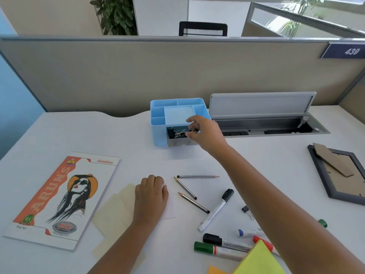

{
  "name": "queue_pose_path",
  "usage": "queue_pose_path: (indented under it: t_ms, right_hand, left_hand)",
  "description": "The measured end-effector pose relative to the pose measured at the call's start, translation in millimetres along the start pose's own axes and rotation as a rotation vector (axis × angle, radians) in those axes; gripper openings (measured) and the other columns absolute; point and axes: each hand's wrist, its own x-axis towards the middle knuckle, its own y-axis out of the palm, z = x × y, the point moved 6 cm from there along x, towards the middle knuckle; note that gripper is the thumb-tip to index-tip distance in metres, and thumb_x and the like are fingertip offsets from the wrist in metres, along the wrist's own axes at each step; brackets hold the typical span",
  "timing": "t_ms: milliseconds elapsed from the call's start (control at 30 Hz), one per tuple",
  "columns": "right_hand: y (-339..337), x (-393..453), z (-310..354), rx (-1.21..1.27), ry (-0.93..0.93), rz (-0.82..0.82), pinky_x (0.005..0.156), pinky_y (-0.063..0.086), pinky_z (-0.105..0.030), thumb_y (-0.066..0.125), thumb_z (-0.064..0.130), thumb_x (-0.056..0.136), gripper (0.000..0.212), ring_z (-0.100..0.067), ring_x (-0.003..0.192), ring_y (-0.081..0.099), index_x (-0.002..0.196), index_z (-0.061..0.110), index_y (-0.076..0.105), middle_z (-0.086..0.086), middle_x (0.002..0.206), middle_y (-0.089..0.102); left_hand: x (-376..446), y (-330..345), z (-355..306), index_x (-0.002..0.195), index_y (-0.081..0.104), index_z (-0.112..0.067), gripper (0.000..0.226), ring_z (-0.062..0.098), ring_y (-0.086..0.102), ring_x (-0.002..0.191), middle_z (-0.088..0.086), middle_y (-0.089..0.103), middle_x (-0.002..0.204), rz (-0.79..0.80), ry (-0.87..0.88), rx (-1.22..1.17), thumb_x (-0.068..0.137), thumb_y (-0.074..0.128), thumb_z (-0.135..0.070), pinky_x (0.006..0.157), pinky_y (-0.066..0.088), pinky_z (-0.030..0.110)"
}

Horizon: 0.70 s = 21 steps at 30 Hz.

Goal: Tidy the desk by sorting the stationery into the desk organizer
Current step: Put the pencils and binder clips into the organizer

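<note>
Three pencils lie loose on the white surface near its middle, one level and two slanting below it. Beyond them stands the blue organizer, against the partition, its small front drawer pulled out and holding binder clips. The right hand reaches over that drawer, fingers curled at its edge round something small and dark; I cannot tell whether it is a clip. The left hand rests knuckles up on a white paper slip, fingers folded under, gripping nothing that shows.

Right of the pencils lies a black-capped marker, and beside it a black clip, partly behind the right forearm. Nearer the person lie another black marker, a green marker, a red one and a blue-capped one, close together. A yellow paper overlaps the red marker's end, and an orange scrap sits at the bottom edge. A green cap peeks out past the forearm.

Cream sheets lie left of the left hand, and farther left a printed pad with an orange cover drawing. A dark picture frame lies face down at the right. Behind it a cable tray stands with its lid up.
</note>
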Motion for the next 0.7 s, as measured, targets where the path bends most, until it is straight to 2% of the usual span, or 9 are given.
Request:
queue_pose_path:
  t_ms: [67, 133, 300, 500, 700]
  right_hand:
    - [2, 15, 8, -0.051, -0.016, 0.003, 0.084, 0.051, -0.027, 0.067, 0.016, 0.083, 0.041, -0.014, 0.101, 0.059, 0.121, 0.018, 0.053, -0.001, 0.113, 0.064]
    - [-5, 18, 12, -0.071, -0.028, -0.002, 0.092, 0.047, -0.029, 0.067, 0.015, 0.083, 0.043, -0.015, 0.109, 0.057, 0.123, 0.017, 0.052, -0.001, 0.119, 0.062]
    - [-33, -25, -6, -0.094, -0.051, -0.057, 0.089, 0.045, -0.022, 0.065, 0.013, 0.084, 0.034, -0.011, 0.1, 0.059, 0.116, 0.017, 0.059, 0.0, 0.112, 0.065]
    - [-45, -110, -78, -0.342, 0.146, 0.22, 0.089, 0.047, -0.026, 0.062, 0.018, 0.086, 0.031, -0.006, 0.094, 0.052, 0.115, 0.026, 0.058, 0.002, 0.119, 0.059]
    - [-40, -176, -124, -0.603, 0.314, 0.368, 0.094, 0.04, -0.025, 0.059, 0.032, 0.088, 0.038, -0.018, 0.115, 0.046, 0.124, 0.034, 0.048, 0.003, 0.128, 0.045]
  left_hand:
    - [1, 0, 0, 0.074, 0.056, -0.013, 0.024, 0.026, 0.05, 0.061, 0.004, 0.052, 0.07, -0.003, -0.001, 0.005, 0.08, 0.036, -0.025, 0.051, 0.039, 0.034]
    - [1, -1, 0, 0.073, 0.056, -0.013, 0.024, 0.026, 0.05, 0.061, 0.004, 0.051, 0.069, -0.005, -0.001, 0.005, 0.08, 0.036, -0.024, 0.051, 0.039, 0.034]
    - [2, -1, 0, 0.074, 0.056, -0.013, 0.024, 0.025, 0.05, 0.062, 0.003, 0.052, 0.07, -0.002, -0.005, 0.01, 0.081, 0.036, -0.025, 0.051, 0.04, 0.035]
    - [0, -2, 0, 0.073, 0.055, -0.012, 0.023, 0.026, 0.048, 0.061, 0.004, 0.05, 0.069, -0.019, 0.001, 0.004, 0.081, 0.036, -0.023, 0.051, 0.04, 0.033]
    - [2, -1, 0, 0.074, 0.054, -0.012, 0.024, 0.025, 0.048, 0.062, 0.004, 0.051, 0.069, -0.003, -0.001, -0.005, 0.081, 0.034, -0.024, 0.051, 0.039, 0.034]
